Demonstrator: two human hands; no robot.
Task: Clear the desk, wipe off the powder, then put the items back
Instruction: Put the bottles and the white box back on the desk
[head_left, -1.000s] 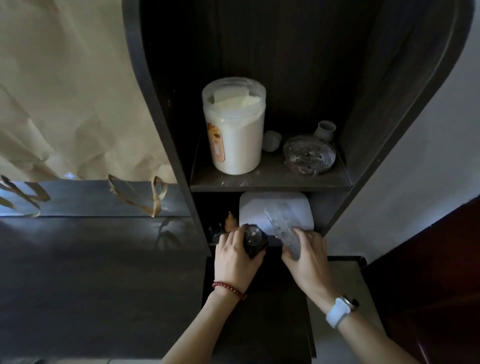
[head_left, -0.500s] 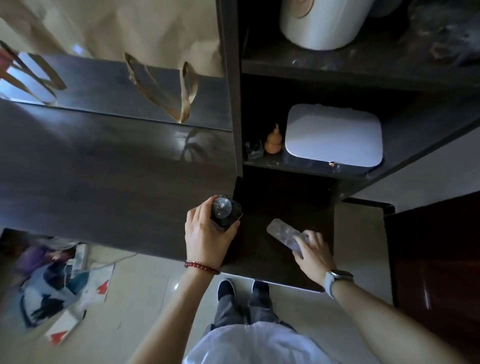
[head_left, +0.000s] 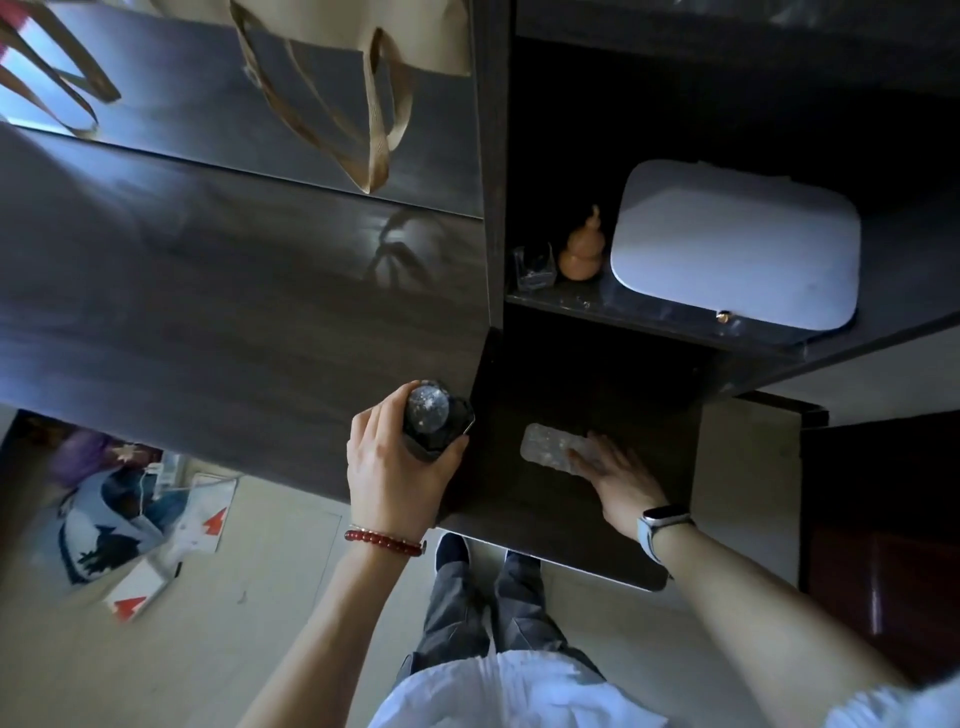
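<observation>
**Both hands at the lower surface, items coming off the shelves**

From the head view, our left hand (head_left: 397, 467) has its fingers curled round a dark base carrying a clear globe (head_left: 427, 410), held at the near right corner of the table (head_left: 218, 291). Our right hand (head_left: 615, 475) lies with fingers fairly straight on the near end of a clear flat tray (head_left: 553, 447), which rests on the dark lower surface (head_left: 597, 530) below the shelf (head_left: 623, 312).

The tray's long axis runs left to right, slightly tilted, and most of it lies left of our right fingers, between the two hands. We judge the right hand the nearer one for moving it.

On the shelf, farther off, stand a white box (head_left: 737, 244), an orange gourd figurine (head_left: 583, 249) and a small clear holder (head_left: 532, 267).
</observation>
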